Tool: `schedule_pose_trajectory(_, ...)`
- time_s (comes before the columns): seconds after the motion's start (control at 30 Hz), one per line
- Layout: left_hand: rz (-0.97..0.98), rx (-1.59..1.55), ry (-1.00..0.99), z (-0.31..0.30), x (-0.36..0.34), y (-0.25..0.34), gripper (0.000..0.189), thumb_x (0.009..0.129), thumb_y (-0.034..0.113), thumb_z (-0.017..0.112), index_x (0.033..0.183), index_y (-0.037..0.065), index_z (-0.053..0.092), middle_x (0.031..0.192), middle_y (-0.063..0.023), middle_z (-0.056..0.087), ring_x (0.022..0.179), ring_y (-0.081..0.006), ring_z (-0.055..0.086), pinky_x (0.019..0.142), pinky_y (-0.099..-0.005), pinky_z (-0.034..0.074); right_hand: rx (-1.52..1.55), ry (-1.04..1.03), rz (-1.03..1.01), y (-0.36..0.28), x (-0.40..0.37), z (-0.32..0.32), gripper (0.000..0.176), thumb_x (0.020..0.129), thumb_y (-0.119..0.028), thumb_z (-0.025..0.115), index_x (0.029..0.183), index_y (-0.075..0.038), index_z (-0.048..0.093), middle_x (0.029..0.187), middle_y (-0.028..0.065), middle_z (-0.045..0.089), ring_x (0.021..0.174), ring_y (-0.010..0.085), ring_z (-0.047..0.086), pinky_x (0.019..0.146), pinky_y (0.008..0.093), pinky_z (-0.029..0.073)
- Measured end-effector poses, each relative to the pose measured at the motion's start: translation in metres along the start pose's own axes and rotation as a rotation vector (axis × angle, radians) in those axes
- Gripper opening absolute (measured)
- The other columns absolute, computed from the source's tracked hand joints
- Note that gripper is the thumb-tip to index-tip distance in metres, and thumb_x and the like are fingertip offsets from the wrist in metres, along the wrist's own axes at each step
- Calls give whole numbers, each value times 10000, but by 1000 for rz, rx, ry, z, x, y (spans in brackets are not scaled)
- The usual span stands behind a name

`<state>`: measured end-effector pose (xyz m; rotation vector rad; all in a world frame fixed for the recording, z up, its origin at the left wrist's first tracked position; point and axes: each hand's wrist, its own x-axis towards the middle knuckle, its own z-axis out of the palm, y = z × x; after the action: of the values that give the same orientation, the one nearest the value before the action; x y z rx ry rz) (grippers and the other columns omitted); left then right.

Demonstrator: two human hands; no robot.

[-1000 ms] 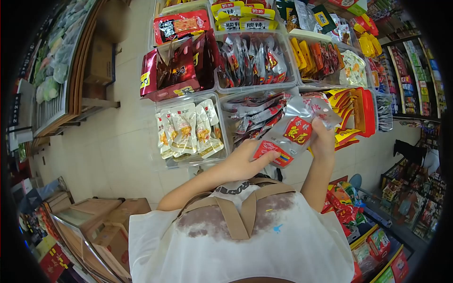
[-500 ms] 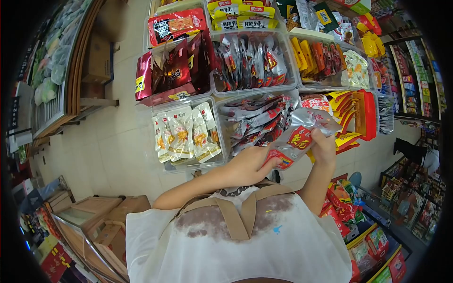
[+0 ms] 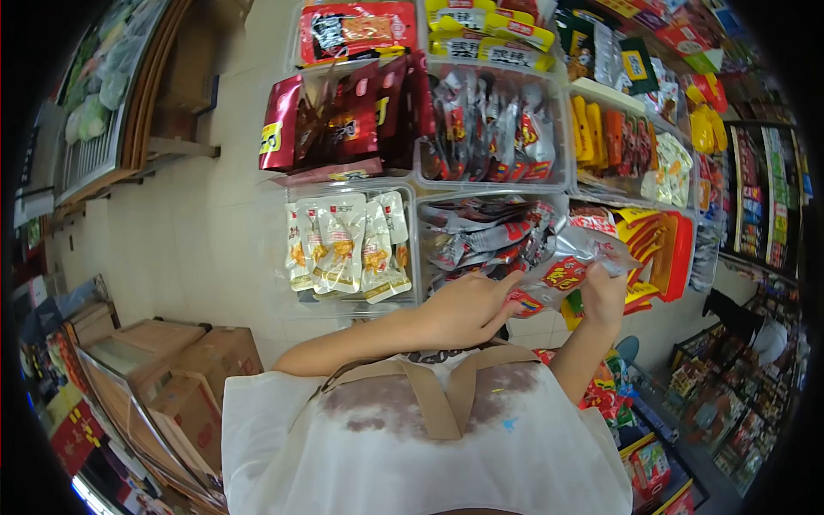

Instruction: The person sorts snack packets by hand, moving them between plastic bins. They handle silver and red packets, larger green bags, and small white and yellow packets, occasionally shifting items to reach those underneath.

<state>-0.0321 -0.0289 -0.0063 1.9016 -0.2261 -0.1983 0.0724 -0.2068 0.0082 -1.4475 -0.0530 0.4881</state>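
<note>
A silver snack packet with a red label and yellow lettering is held tilted in front of my chest. My right hand grips its right side, the thumb lying on the front. At the packet's lower left end, my left hand pinches the edge between thumb and fingers. Directly behind it stands a clear plastic bin filled with similar silver and red packets, some partly hidden by my left hand. To the right, yellow packets in a red box are close to my right hand.
White snack pouches fill the bin on the left, with dark red bags behind them. More silver packets stand in the bin beyond. A produce shelf is far left; cardboard boxes are lower left, and racks line the right.
The bins have shifted slightly right and down in the view as the camera turned. Both hands keep hold of the packet, which appears a little farther right.
</note>
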Motion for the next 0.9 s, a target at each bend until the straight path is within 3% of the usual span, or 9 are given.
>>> schedule_pose_trajectory(0.13, -101, -41, 0, -6, 1, -2, 385, 831, 197, 456, 1057, -109, 400, 652, -184, 569, 660, -355, 548, 637, -420, 409, -116, -19, -31, 0, 16, 2, 562, 626, -286, 722, 1037, 19, 493, 906, 51, 549, 770, 111, 509, 648, 217, 393)
schedule_pose_trajectory(0.23, -23, -91, 70, -9, -1, -10, 357, 815, 178, 481, 1070, -64, 419, 665, -153, 572, 659, -335, 547, 657, -398, 403, -211, -99, -200, -21, 34, 20, 564, 692, -305, 648, 1111, 24, 465, 1020, 112, 534, 861, 122, 502, 676, 214, 392)
schedule_pose_trajectory(0.33, 28, -128, 148, -17, -5, -13, 286, 795, 161, 518, 1038, 10, 497, 717, -140, 550, 698, -303, 521, 633, -374, 399, -162, 25, -254, -64, 66, 21, 508, 731, -238, 611, 1148, 0, 445, 1079, 127, 514, 946, 143, 492, 735, 245, 410)
schedule_pose_trajectory(0.4, 365, -16, 255, -16, -6, -18, 246, 803, 136, 492, 1037, 61, 486, 680, -108, 555, 652, -273, 545, 632, -352, 397, -648, 5, -258, -78, 80, 44, 513, 737, -197, 611, 1171, -3, 420, 1132, 121, 487, 999, 174, 485, 815, 283, 402)
schedule_pose_trajectory(0.53, 417, -124, 249, -17, -4, -10, 209, 802, 113, 487, 1005, 69, 505, 683, -99, 555, 645, -262, 542, 629, -332, 392, -1086, -331, -518, -32, 108, 104, 691, 685, -250, 666, 1233, 8, 333, 1200, 173, 421, 1083, 284, 433, 930, 362, 310)
schedule_pose_trajectory(0.63, 345, -210, 241, -19, -4, -9, 206, 797, 103, 494, 999, 65, 509, 681, -98, 552, 632, -264, 533, 625, -329, 389, -1270, -324, -789, 11, 129, 124, 731, 669, -228, 656, 1260, 2, 292, 1173, 212, 421, 1113, 336, 384, 948, 385, 281)
schedule_pose_trajectory(0.67, 312, -210, 275, -21, -7, -10, 207, 794, 105, 499, 996, 62, 508, 671, -99, 549, 622, -270, 528, 620, -340, 390, -1272, -325, -790, 13, 131, 123, 731, 669, -228, 656, 1260, 2, 292, 1173, 212, 421, 1113, 336, 384, 948, 385, 281)
schedule_pose_trajectory(0.73, 280, -213, 315, -29, -11, -13, 208, 791, 107, 503, 994, 60, 507, 662, -101, 546, 612, -276, 523, 615, -350, 392, -1227, -468, -488, 15, 137, 115, 718, 667, -193, 629, 1264, 7, 284, 1175, 235, 411, 1115, 357, 368, 949, 386, 277)
schedule_pose_trajectory(0.9, 154, -159, 223, -36, -16, -17, 205, 792, 119, 506, 985, 49, 505, 625, -113, 532, 596, -298, 512, 601, -379, 398, -1158, -504, -457, 22, 141, 95, 696, 695, -174, 617, 1272, 1, 269, 1192, 223, 402, 1133, 339, 356, 958, 377, 258)
